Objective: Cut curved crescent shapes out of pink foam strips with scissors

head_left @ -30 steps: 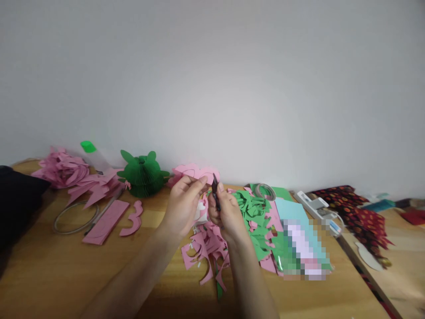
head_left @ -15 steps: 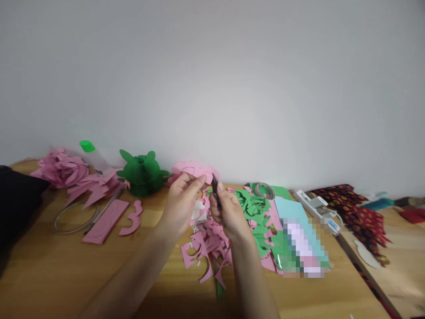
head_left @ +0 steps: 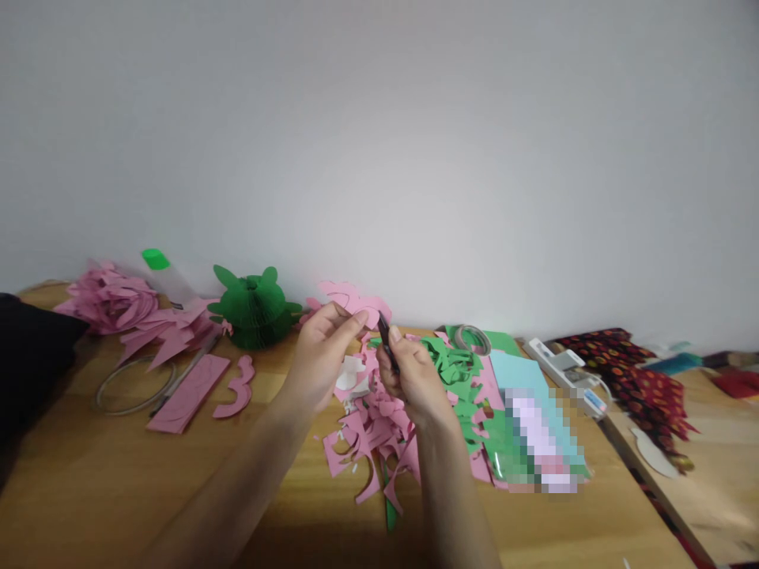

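Observation:
My left hand [head_left: 323, 348] pinches a piece of pink paper [head_left: 356, 299] with scalloped edges, raised above the table. My right hand [head_left: 412, 367] is closed around dark scissors [head_left: 387, 336], whose tips meet the right end of that paper. Most of the scissors' handles are hidden by my fingers. Beneath both hands lies a heap of pink paper scraps [head_left: 376, 427]. Green paper scraps [head_left: 454, 363] are piled just right of my right hand.
A green honeycomb paper ball [head_left: 254, 312] stands by the wall. Left lie a pink paper strip [head_left: 188, 393], a wavy pink cutout [head_left: 237, 391], a cable loop [head_left: 100, 395] and folded pink paper [head_left: 110, 300]. Rightward are a tape roll [head_left: 473, 340] and a power strip [head_left: 566, 375].
The pink paper has turned slightly, its left end rising a little. Both hands stay almost in place, still gripping the paper and the scissors.

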